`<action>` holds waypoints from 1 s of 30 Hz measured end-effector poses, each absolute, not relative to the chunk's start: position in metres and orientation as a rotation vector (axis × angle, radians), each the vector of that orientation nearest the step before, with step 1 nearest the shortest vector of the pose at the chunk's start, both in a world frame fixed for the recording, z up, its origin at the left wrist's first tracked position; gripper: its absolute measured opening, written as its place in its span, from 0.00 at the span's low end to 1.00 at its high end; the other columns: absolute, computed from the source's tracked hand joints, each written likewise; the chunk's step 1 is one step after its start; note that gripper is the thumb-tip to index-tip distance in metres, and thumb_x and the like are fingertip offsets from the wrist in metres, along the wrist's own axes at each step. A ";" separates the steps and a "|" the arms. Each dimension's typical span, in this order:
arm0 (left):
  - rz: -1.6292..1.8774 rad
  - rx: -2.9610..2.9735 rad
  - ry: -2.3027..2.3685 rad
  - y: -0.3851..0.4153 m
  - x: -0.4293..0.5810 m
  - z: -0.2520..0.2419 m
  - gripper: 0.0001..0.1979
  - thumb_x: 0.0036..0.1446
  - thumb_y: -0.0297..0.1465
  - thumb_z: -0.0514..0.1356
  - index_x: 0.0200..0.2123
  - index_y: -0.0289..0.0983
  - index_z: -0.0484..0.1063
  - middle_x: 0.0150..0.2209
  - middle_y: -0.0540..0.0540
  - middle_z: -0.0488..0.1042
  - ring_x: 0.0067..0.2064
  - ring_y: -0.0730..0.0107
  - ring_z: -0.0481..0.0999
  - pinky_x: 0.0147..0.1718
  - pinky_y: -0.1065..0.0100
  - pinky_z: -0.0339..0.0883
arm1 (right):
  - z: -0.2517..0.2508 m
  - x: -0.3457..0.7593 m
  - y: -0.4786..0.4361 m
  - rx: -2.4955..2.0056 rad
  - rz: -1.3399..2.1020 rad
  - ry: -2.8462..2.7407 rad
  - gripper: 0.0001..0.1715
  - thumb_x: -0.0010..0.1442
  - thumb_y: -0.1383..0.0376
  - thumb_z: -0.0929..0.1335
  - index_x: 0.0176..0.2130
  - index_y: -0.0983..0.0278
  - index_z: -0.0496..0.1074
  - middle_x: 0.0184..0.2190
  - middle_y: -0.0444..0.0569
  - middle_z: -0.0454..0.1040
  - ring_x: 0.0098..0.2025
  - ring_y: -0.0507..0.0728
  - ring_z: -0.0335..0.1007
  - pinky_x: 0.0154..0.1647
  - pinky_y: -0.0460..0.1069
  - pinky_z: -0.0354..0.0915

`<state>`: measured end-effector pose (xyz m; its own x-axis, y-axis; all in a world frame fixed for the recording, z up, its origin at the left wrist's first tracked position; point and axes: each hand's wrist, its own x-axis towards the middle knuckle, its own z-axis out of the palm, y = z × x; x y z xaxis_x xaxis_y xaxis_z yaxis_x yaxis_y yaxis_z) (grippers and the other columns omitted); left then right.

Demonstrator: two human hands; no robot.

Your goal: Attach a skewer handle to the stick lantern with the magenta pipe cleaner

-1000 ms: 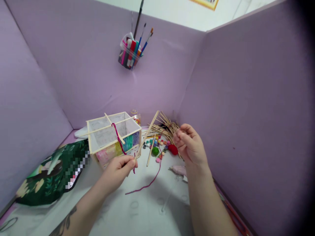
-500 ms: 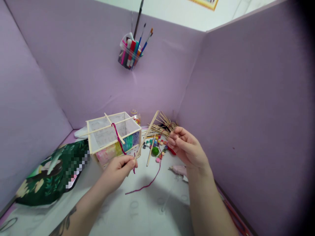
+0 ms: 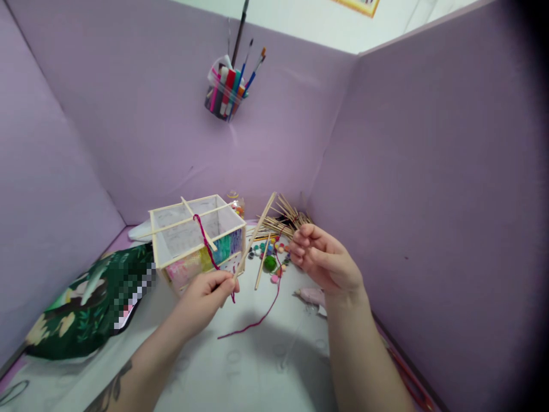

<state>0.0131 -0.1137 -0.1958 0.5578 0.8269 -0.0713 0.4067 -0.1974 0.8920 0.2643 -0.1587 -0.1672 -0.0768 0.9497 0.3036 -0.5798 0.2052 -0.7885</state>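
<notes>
My left hand (image 3: pixel 212 293) is closed on the lower end of a thin wooden stick (image 3: pixel 256 232), which slants up and to the right. My right hand (image 3: pixel 323 254) is raised with its fingers loosely curled and apart, and I see nothing in it. Left of the stick stands a box (image 3: pixel 178 257) with pale wooden edges and multicoloured sides. Two crossed sticks (image 3: pixel 189 219) lie over its open top, and dark pink yarn (image 3: pixel 205 237) trails from them down toward my left hand. A loose strand of yarn (image 3: pixel 263 319) curves across the white table.
Behind my hands lie a green ball (image 3: pixel 270 263), small coloured pieces (image 3: pixel 257 250), another stick (image 3: pixel 262 269) and a bundle of sticks (image 3: pixel 288 213). A glue gun (image 3: pixel 311 296) lies beside my right wrist. A dark green patterned bag (image 3: pixel 86 309) is at left. A cup of brushes (image 3: pixel 225 94) hangs behind.
My right hand's fingers have spread from a near pinch, and the hand has shifted slightly. My left hand and the stick stay nearly still.
</notes>
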 end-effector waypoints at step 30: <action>0.533 1.807 1.013 -0.113 0.015 -0.195 0.20 0.56 0.46 0.52 0.27 0.35 0.71 0.21 0.52 0.61 0.25 0.72 0.58 0.25 0.70 0.49 | -0.161 0.252 -0.171 -0.231 1.432 -1.082 0.18 0.50 0.63 0.74 0.34 0.57 0.60 0.24 0.39 0.45 0.23 0.49 0.44 0.22 0.45 0.51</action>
